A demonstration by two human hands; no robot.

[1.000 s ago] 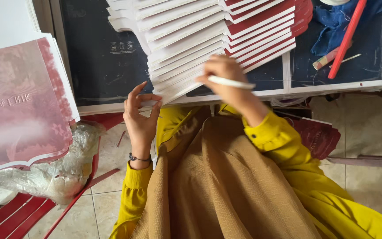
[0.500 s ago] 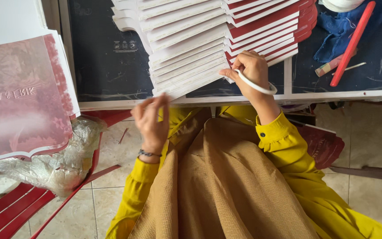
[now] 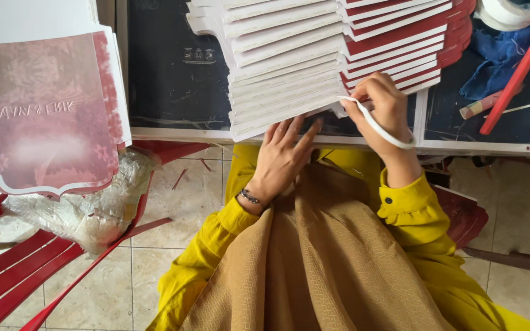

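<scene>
A fanned stack of folded cards [image 3: 314, 61], white on one half and dark red on the other, lies stepped across the dark table [image 3: 167, 86], its lowest cards reaching the table's near edge. The right hand [image 3: 383, 109] rests against the near edge of the stack where white meets red, fingers curled and pinching a thin white strip [image 3: 378, 125] that peels from a card's edge and curves down across the wrist. The left hand [image 3: 282, 158] sits just below the near edge of the table, palm down, fingers spread and extended, their tips touching the underside of the lowest white cards; it grips nothing. A dark beaded bracelet [image 3: 250, 197] circles that wrist. Both arms wear yellow sleeves over a mustard-brown lap. Toward the table's far right corner lie a crumpled blue cloth [image 3: 492, 64], a red stick [image 3: 518, 76] slanting across it, and a roll of tape [image 3: 510, 11] at the top edge. To the left, a pile of pink printed sheets [image 3: 44, 116] rests above a crumpled plastic bag [image 3: 87, 208] on a red slatted chair [image 3: 13, 276].
</scene>
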